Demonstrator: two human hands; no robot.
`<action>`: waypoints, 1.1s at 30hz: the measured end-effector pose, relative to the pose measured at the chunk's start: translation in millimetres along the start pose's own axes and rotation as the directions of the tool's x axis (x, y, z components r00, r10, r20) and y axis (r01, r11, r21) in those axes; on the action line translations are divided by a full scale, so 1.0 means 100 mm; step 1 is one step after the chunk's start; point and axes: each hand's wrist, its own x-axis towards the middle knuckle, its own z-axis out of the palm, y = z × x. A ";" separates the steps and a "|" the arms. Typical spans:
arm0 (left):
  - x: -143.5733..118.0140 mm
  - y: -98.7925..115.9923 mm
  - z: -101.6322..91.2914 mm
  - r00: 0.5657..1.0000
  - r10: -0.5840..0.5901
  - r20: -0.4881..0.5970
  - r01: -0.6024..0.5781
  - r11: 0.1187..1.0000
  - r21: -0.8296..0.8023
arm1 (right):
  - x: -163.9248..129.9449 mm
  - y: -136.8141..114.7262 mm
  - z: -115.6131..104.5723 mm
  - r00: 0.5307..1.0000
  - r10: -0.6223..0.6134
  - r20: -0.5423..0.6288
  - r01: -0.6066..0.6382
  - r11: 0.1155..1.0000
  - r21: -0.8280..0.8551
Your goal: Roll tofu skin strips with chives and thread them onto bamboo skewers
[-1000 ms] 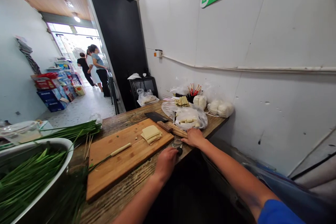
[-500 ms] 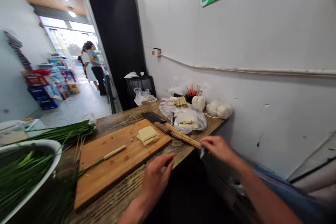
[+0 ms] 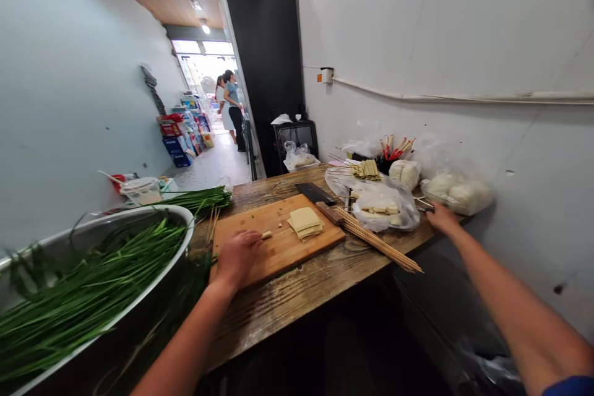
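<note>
Pale rolled skewer (image 3: 266, 235), pointing right and far, is grasped by left hand (image 3: 236, 257); right hand (image 3: 442, 218)'s grip cannot be told.

Single head-worn camera looked forward and down from close above the worktop (image 3: 297, 297), facing along the wall toward the far doorway (image 3: 204, 74); no second view.

Left hand (image 3: 237, 255) fingers curled, palm down; right hand (image 3: 442, 218) outstretched.

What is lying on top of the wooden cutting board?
On the cutting board lie a stack of pale tofu sheets and the left hand, gripping a roll whose end shows; the rest is covered.
</note>
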 end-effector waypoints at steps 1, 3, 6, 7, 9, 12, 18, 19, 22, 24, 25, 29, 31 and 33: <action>0.05 0.01 0.02 0.998 -0.018 0.053 0.018 1.000 0.010 | -0.01 -0.02 -0.06 0.999 -0.045 0.026 0.048 0.990 -0.133; 0.11 0.01 0.04 0.992 -0.047 0.119 0.044 0.999 0.025 | -0.03 -0.05 -0.20 0.996 -0.067 0.057 0.078 0.970 -0.231; 0.09 -0.07 0.04 0.994 -0.062 0.086 0.058 0.997 0.050 | -0.22 -0.14 -0.41 0.997 -0.081 0.006 0.080 0.959 -0.274; 0.07 -0.10 0.03 0.997 -0.052 0.065 0.048 0.997 0.053 | -0.34 -0.18 -0.47 0.994 -0.104 -0.015 0.096 0.958 -0.271; -0.01 -0.13 0.01 1.000 -0.020 -0.009 0.021 1.000 0.024 | -0.64 -0.28 -0.53 0.972 -0.235 0.004 0.232 0.954 -0.191; -0.13 0.02 0.02 0.986 0.027 -0.163 -0.046 0.993 -0.113 | -1.13 -0.47 -0.53 0.869 -0.443 0.218 0.462 0.886 -0.042; -0.24 1.05 0.30 0.913 0.370 -0.174 -0.409 0.841 -0.355 | -1.48 -0.68 -0.44 0.835 -0.374 0.404 0.463 0.873 -0.150; -0.23 1.24 0.36 0.891 0.430 -0.145 -0.452 0.815 -0.364 | -1.46 -0.69 -0.44 0.837 -0.351 0.420 0.448 0.880 -0.157; -0.17 1.71 0.55 0.812 0.581 -0.061 -0.561 0.746 -0.360 | -1.44 -0.69 -0.44 0.846 -0.312 0.432 0.420 0.890 -0.179; -0.11 1.94 0.68 0.758 0.650 -0.051 -0.625 0.702 -0.343 | -1.46 -0.70 -0.44 0.854 -0.318 0.411 0.433 0.873 -0.224; -0.08 2.04 0.75 0.741 0.670 -0.046 -0.643 0.688 -0.336 | -1.48 -0.71 -0.44 0.856 -0.332 0.395 0.450 0.855 -0.257; 0.01 2.26 0.97 0.723 0.690 0.033 -0.645 0.691 -0.326 | -1.64 -0.79 -0.42 0.847 -0.371 0.380 0.517 0.739 -0.431; 0.02 2.29 1.05 0.718 0.693 0.069 -0.641 0.696 -0.324 | -1.71 -0.83 -0.39 0.848 -0.372 0.378 0.524 0.698 -0.488; 0.01 2.29 1.09 0.714 0.696 0.071 -0.644 0.694 -0.322 | -1.77 -0.86 -0.35 0.848 -0.387 0.362 0.528 0.671 -0.520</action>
